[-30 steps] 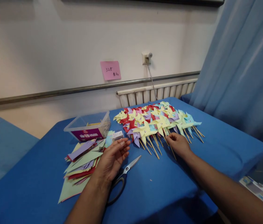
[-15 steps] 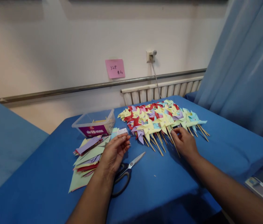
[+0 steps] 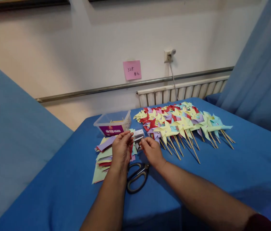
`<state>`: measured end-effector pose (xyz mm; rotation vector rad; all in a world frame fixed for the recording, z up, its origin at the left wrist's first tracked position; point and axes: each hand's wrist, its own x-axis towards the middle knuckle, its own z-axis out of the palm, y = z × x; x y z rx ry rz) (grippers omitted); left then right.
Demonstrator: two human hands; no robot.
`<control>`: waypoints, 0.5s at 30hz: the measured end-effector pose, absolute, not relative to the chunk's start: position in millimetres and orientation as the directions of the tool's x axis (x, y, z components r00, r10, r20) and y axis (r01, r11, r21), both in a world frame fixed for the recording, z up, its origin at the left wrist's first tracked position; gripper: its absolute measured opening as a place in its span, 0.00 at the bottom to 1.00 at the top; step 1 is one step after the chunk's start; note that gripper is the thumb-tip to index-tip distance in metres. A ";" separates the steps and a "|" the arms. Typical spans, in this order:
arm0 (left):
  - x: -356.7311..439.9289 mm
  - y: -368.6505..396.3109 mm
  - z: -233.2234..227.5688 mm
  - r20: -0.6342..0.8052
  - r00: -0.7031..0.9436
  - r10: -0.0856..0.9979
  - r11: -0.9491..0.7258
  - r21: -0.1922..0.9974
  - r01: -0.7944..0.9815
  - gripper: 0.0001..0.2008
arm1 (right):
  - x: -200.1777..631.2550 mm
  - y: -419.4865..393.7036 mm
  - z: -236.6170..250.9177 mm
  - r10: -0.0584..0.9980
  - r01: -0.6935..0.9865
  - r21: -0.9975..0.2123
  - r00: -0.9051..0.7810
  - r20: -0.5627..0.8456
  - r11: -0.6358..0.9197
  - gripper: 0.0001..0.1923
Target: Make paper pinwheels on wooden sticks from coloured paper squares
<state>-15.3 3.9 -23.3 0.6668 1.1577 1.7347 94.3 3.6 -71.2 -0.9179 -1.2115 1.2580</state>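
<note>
My left hand (image 3: 122, 149) is closed, its thumb and fingertips together above the paper stack. Whatever it may pinch is too small to name. Facing it, my right hand (image 3: 152, 151) has thumb and forefinger pressed together beside a small clear package with a white label (image 3: 139, 133). Something tiny may be in that pinch; I cannot make it out. Below the hands lies a pair of scissors (image 3: 137, 178) with dark handles, its blades hidden by my right hand. Coloured paper pieces (image 3: 99, 175) are stacked left of my left hand, partly covered by it.
Many paper pinwheels (image 3: 166, 131) on wooden sticks lie in rows across the back right. A clear plastic box (image 3: 112, 128) with a purple label holds thin sticks. Blue cloth covers the table (image 3: 174, 192). Behind it stands a radiator (image 3: 159, 97), and a blue curtain (image 3: 253, 80) hangs at right.
My right hand has left the pinwheel sticks and moved left, close to my left hand. The scissors' blades are now covered. My view has shifted left.
</note>
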 end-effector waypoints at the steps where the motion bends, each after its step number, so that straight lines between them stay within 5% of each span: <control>1: -15.6 4.2 -24.0 -0.044 -0.442 0.896 -0.142 0.914 -0.379 0.13 | 95.1 7.0 -77.0 0.986 -0.190 -0.974 -0.096 0.139 0.119 0.18; 4: -10.7 2.3 -27.8 0.004 -0.441 0.897 -0.139 0.951 -0.275 0.13 | 100.8 14.5 -90.3 0.984 -0.167 -0.983 -0.146 0.098 0.073 0.18; 9: 1.9 -3.8 -35.7 0.207 -0.294 0.933 -0.170 0.975 0.146 0.08 | 99.1 17.6 -96.2 0.961 -0.131 -0.981 -0.215 0.171 0.145 0.16; 12: -12.9 1.9 -30.4 0.370 -0.353 0.859 -0.180 0.865 0.469 0.08 | 97.5 17.2 -94.4 0.953 -0.098 -0.980 -0.236 0.191 0.172 0.15; 15: -49.5 11.2 -17.6 0.437 -0.347 0.830 -0.011 0.634 0.773 0.10 | 97.4 17.8 -92.7 0.959 -0.093 -0.989 -0.248 0.134 0.114 0.14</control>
